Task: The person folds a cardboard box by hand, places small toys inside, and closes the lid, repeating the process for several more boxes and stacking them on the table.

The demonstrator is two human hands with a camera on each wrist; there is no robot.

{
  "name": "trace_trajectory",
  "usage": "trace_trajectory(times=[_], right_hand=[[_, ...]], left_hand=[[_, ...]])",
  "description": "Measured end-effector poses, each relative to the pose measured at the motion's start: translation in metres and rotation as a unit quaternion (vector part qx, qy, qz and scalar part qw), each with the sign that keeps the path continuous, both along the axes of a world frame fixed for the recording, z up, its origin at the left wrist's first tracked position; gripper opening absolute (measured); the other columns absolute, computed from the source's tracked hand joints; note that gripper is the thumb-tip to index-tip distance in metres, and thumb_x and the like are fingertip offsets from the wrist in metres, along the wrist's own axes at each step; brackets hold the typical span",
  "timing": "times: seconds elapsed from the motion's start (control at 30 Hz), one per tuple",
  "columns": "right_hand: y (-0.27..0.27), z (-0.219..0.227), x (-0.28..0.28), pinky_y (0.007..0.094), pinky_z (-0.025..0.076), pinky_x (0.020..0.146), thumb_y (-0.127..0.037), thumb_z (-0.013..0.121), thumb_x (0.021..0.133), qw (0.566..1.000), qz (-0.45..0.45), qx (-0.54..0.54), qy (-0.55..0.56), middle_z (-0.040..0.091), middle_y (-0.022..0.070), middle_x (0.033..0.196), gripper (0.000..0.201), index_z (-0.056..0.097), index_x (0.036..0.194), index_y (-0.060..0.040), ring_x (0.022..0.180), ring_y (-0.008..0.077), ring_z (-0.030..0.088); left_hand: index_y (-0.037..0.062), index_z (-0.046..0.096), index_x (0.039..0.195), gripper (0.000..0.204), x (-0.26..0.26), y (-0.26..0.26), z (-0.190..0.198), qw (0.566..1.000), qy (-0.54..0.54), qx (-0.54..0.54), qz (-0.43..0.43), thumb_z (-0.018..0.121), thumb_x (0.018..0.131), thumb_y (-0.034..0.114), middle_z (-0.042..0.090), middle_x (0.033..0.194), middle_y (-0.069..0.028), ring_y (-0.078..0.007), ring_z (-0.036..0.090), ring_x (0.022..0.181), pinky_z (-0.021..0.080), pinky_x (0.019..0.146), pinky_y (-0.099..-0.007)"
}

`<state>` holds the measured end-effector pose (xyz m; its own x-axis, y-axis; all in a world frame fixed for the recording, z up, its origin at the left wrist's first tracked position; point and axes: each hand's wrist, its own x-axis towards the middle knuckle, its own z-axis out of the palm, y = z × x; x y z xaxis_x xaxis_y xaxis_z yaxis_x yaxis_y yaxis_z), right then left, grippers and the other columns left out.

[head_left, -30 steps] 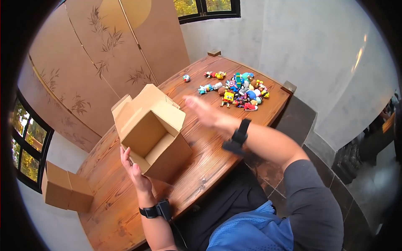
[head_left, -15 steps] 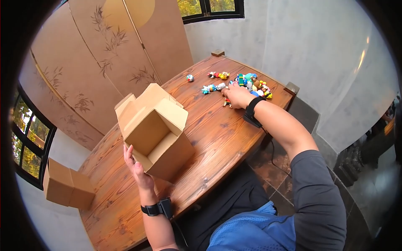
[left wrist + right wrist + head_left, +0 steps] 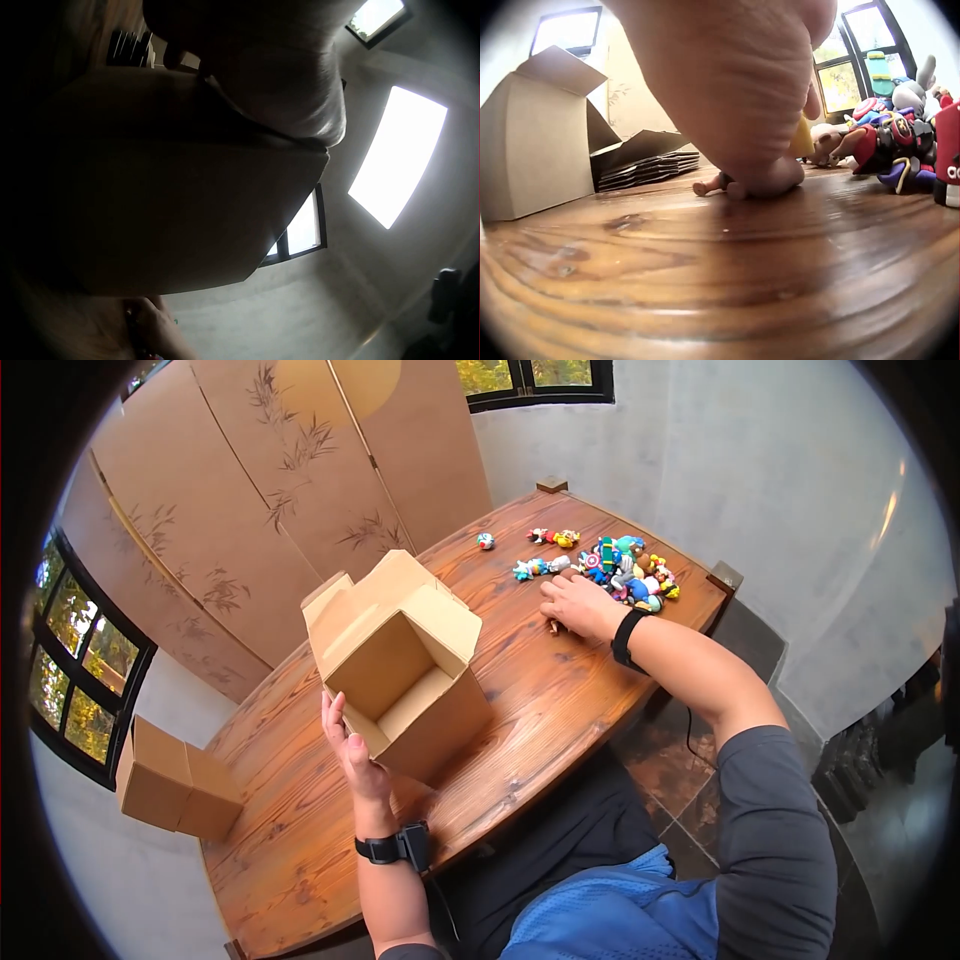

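An open cardboard box [image 3: 435,725] stands on the wooden table, flaps spread. My left hand [image 3: 355,755] rests against its left side, fingers extended upward; in the left wrist view the box wall [image 3: 172,217] fills the middle. My right hand [image 3: 580,605] is at the near left edge of a pile of toy figures [image 3: 635,570], its fingers curled down around a small toy figure [image 3: 553,627]. That figure's feet [image 3: 705,186] stick out under the hand in the right wrist view; the rest is hidden. A yellow piece [image 3: 802,139] shows just behind the hand.
Loose figures [image 3: 540,567] lie left of the pile, with a red and yellow pair [image 3: 553,538] and a small ball-like toy [image 3: 486,541] farther back. Another cardboard box [image 3: 180,780] sits at the table's left edge. A folding screen [image 3: 230,510] stands behind.
My right hand has swung from beside the box to the toys, then curled over a small figure and drawn slightly nearer with it. The left hand stays at the box.
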<state>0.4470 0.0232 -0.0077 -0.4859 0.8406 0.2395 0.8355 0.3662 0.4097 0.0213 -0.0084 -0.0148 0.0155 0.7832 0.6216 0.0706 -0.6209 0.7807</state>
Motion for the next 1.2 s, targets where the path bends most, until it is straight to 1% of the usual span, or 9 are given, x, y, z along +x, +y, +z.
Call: trace_trajectory(times=[0.27,0.4,0.53,0.6,0.67,0.73,0.83,0.93,1.2], right_hand=[[-0.001,0.001,-0.022,0.0371,0.053,0.084,-0.015,0.071,0.077,0.992,0.066,-0.059,0.087,0.062,0.0045,0.104,0.025,0.062,0.101,-0.0116,0.101,0.0266,0.059],[0.004,0.015,-0.040,0.0405,0.051,0.090,-0.007,0.069,0.074,0.950,0.065,-0.113,0.283,0.063,0.0105,0.107,0.032,0.062,0.106,-0.0079,0.106,0.0319,0.058],[0.013,0.070,-0.070,0.0429,0.050,0.087,-0.005,0.067,0.074,0.908,0.110,-0.024,0.403,0.065,0.0168,0.097,0.033,0.061,0.106,-0.0033,0.097,0.0373,0.062],[0.013,0.107,-0.090,0.0425,0.051,0.087,-0.005,0.067,0.074,0.894,0.109,-0.066,0.430,0.065,0.0183,0.098,0.034,0.060,0.108,-0.0027,0.097,0.0379,0.062],[0.012,0.139,-0.111,0.0418,0.052,0.086,-0.007,0.067,0.077,0.897,0.127,-0.054,0.419,0.066,0.0185,0.099,0.036,0.058,0.112,-0.0029,0.097,0.0375,0.064],[0.012,0.165,-0.135,0.0374,0.052,0.087,-0.006,0.065,0.078,0.893,0.121,-0.166,0.400,0.067,0.0151,0.101,0.037,0.059,0.114,-0.0031,0.096,0.0296,0.065],[0.015,0.176,-0.169,0.0379,0.052,0.085,-0.013,0.068,0.079,0.911,0.108,-0.283,0.281,0.068,0.0150,0.103,0.040,0.060,0.117,-0.0023,0.097,0.0292,0.066],[0.026,0.163,-0.198,0.0384,0.053,0.084,-0.018,0.072,0.077,0.900,0.098,-0.391,0.164,0.069,0.0136,0.106,0.045,0.062,0.119,-0.0026,0.098,0.0286,0.066],[0.030,0.170,-0.243,0.0373,0.053,0.084,-0.028,0.081,0.070,0.883,0.032,-0.468,-0.031,0.070,0.0119,0.109,0.057,0.064,0.120,-0.0042,0.100,0.0269,0.066]], left_hand=[[0.0004,0.043,0.144,0.079,-0.001,0.003,-0.004,1.000,0.007,0.011,-0.004,0.048,0.089,0.057,0.018,0.161,-0.0222,-0.0342,0.020,0.149,0.016,0.120,-0.0495],[0.0000,0.044,0.143,0.077,-0.001,0.002,-0.003,1.000,0.020,0.022,0.008,0.048,0.090,0.055,0.018,0.160,-0.0230,-0.0342,0.021,0.148,0.016,0.120,-0.0486],[0.0003,0.046,0.142,0.075,-0.005,0.005,-0.006,0.997,0.053,0.041,0.029,0.047,0.091,0.055,0.023,0.158,-0.0258,-0.0355,0.022,0.148,0.015,0.120,-0.0479],[0.0003,0.047,0.142,0.074,-0.004,0.002,-0.002,0.996,0.058,0.047,0.044,0.046,0.091,0.055,0.025,0.157,-0.0267,-0.0361,0.022,0.148,0.015,0.120,-0.0476],[0.0001,0.047,0.142,0.074,-0.004,0.001,0.000,0.996,0.062,0.042,0.038,0.046,0.092,0.055,0.026,0.157,-0.0267,-0.0361,0.023,0.148,0.016,0.120,-0.0474],[0.0002,0.046,0.142,0.073,-0.003,0.001,0.000,0.996,0.062,0.043,0.041,0.046,0.092,0.054,0.026,0.157,-0.0266,-0.0360,0.023,0.148,0.016,0.120,-0.0473],[0.0001,0.046,0.142,0.074,-0.003,0.001,0.000,0.997,0.061,0.041,0.037,0.046,0.092,0.055,0.026,0.157,-0.0266,-0.0362,0.023,0.148,0.017,0.120,-0.0476],[0.0010,0.046,0.142,0.073,-0.004,0.001,-0.001,0.997,0.060,0.031,0.031,0.047,0.092,0.054,0.024,0.158,-0.0261,-0.0361,0.023,0.148,0.017,0.120,-0.0480],[0.0025,0.045,0.143,0.071,-0.003,0.002,-0.001,0.999,0.040,0.026,0.014,0.050,0.091,0.050,0.021,0.159,-0.0254,-0.0362,0.022,0.148,0.019,0.120,-0.0479]])
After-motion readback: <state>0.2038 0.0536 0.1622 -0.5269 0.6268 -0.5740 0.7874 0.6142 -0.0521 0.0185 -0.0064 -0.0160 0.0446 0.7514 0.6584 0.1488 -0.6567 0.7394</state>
